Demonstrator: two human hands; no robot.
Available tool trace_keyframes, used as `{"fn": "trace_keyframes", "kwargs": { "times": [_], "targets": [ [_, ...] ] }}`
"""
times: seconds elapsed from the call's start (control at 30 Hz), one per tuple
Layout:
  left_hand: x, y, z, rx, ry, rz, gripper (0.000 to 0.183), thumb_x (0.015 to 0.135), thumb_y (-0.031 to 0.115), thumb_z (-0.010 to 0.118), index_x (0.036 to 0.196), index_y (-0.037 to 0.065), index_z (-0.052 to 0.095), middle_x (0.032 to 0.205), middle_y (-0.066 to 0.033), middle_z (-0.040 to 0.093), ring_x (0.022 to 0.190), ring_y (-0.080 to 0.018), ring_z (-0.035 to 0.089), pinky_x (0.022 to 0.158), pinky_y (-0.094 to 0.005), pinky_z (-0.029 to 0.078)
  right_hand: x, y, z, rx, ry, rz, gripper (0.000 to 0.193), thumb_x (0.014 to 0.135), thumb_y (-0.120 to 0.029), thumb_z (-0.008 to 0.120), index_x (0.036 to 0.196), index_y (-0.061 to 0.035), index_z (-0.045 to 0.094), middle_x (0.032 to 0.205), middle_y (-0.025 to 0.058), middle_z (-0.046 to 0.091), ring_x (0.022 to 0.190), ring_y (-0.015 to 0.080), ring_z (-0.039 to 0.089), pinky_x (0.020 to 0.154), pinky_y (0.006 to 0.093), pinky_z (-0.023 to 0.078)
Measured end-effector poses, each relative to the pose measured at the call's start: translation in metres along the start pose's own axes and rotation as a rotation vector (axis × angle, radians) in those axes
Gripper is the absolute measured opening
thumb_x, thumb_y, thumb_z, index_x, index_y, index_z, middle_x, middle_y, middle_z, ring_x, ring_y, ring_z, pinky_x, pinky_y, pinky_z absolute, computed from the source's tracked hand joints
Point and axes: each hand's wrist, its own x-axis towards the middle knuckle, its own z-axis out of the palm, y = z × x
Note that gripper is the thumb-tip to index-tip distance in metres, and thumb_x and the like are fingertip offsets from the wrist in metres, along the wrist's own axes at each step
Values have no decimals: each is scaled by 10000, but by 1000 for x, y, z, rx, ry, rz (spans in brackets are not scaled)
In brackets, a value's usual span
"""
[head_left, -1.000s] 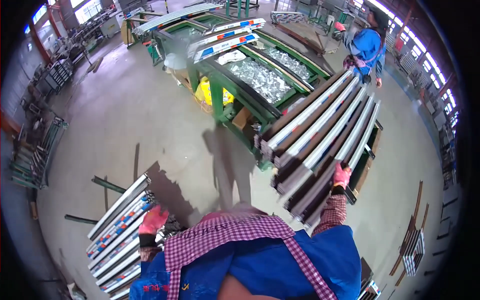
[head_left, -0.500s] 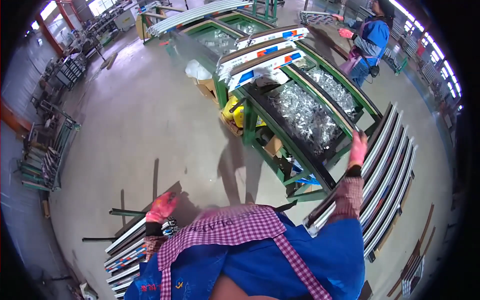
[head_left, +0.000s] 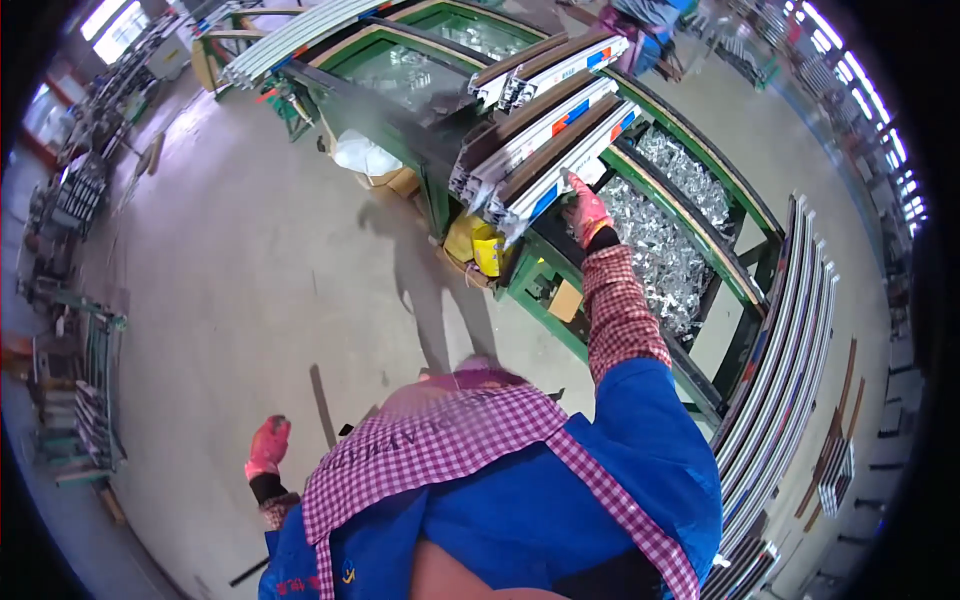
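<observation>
My right hand (head_left: 588, 210), in a pink glove, reaches forward with fingers stretched toward the nearest long window-frame profile (head_left: 575, 165). The fingertips meet or nearly meet its white side; I cannot tell whether they press on it. This profile is white with a brown top and a blue and orange label. Beside it lie more such profiles (head_left: 540, 120), bundled across the green worktable (head_left: 440, 190). At my left side hangs my left hand (head_left: 268, 447), also pink-gloved, its fingers curled with nothing visible in them.
Shiny metal offcuts (head_left: 650, 230) fill the table's bays. On my right a stack of long white profiles (head_left: 780, 370) stretches along the floor. Under the table sit a yellow bag (head_left: 487, 247) and cartons. Another person (head_left: 650, 30) stands beyond the table.
My right hand has moved forward and left from the table's near right corner to the profiles. My left hand has shifted left and down. My view has turned right, and the other person sits nearer the top edge.
</observation>
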Motion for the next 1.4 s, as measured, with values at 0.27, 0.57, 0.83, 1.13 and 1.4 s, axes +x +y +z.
{"fn": "trace_keyframes", "kwargs": {
  "times": [0.27, 0.57, 0.83, 1.13, 1.4],
  "targets": [
    [209, 155, -115, -98, -27, 250, 360, 939, 276, 553, 1198, 28, 574, 1148, -175, 644, 1066, -279, 618, 922, -343, 467, 96, 4, 17, 35, 323, -225, 523, 799, -403, 682, 1238, -127, 614, 1325, 94, 542, 1319, 264, 357, 1086, 427, 254],
    [343, 129, -143, -37, -99, 215, 371, 917, 302, 571, 1208, 71, 570, 1075, -163, 669, 1002, -281, 641, 828, -380, 497, 46, -31, 6, 152, 351, -171, 344, 802, -225, 642, 1077, -18, 644, 1003, 68, 666, 918, 197, 631, 869, 334, 501],
    [477, 181, -153, 121, -228, 365, 354, 916, 303, 580, 1179, 67, 602, 1083, -154, 669, 1040, -260, 628, 887, -354, 481, 16, -91, 87, 199, 469, -179, 326, 795, -256, 668, 1043, -47, 635, 840, 57, 686, 716, 200, 658, 709, 319, 555],
    [642, 284, -226, 5, -349, 690, 355, 936, 244, 560, 1210, 18, 567, 1151, -172, 644, 1068, -253, 619, 918, -331, 465, 61, -99, 133, -152, 579, -26, 380, 750, -337, 688, 1005, -55, 675, 846, 66, 642, 745, 152, 589, 691, 290, 479],
    [838, 367, -337, 60, -242, 1053, 314, 943, 218, 548, 1194, 32, 584, 1115, -156, 656, 1044, -261, 618, 917, -331, 454, 64, -103, 78, -1514, 337, 12, 547, 993, -467, 300, 1418, -140, 413, 1423, 182, 429, 1284, 353, 436, 1112, 378, 295]
  ]
}}
